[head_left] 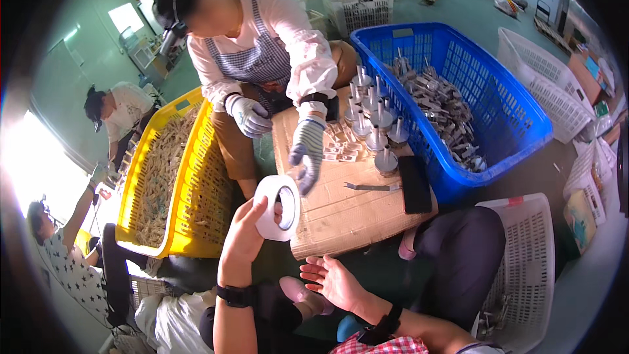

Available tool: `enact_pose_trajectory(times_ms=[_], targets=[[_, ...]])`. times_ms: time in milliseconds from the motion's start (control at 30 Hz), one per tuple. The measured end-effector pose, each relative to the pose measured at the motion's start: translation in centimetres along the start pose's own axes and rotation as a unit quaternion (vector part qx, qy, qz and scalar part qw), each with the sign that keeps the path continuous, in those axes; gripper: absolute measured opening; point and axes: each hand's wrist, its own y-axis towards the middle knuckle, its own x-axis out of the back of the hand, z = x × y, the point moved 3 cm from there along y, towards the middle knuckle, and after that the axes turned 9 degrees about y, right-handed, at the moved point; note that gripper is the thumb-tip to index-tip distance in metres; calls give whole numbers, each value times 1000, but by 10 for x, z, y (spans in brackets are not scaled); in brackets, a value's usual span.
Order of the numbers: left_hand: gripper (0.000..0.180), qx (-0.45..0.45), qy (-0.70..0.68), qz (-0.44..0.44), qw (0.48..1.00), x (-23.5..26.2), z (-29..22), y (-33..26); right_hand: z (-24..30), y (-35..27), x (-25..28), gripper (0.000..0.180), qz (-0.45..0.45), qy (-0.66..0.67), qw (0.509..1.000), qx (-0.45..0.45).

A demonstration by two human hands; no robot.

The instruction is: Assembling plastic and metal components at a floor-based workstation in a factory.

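Note:
A wide roll of white tape [267,206] is gripped in my left hand [242,237], the fingers passing into its ring. My right hand [337,282] is raised by the near edge of the cardboard-topped surface [337,226], fingers apart and nothing in it. Just beyond the roll, a co-worker's gloved hand [308,151] reaches down over the cardboard; whether it touches the tape I cannot tell. Several small pale flat parts [344,147] lie past that glove. Beside them stand several round metal pieces with upright posts [378,139]. A thin metal tool [371,187] rests nearer to me.
To the right is a blue crate [511,151] holding metal parts; a yellow crate [180,216] of tan pieces stands left. A black pad [414,185] covers the cardboard's right edge. A white basket [531,236] sits by my right leg. The co-worker [262,33] faces me across the cardboard.

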Motion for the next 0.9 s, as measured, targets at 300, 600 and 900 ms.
enact_pose_trajectory(times_ms=[300,600,900], targets=[[32,10,6,24,1000,-2,8,13,6,4,14,39,-1,17,1000,8],[36,-101,14,14,995,-9,14,13,16,4,15,36,-9,-4,999,37],[48,-170,191,4,967,-10,30,-23,82,3,-95,53,54,-428,788,438]])
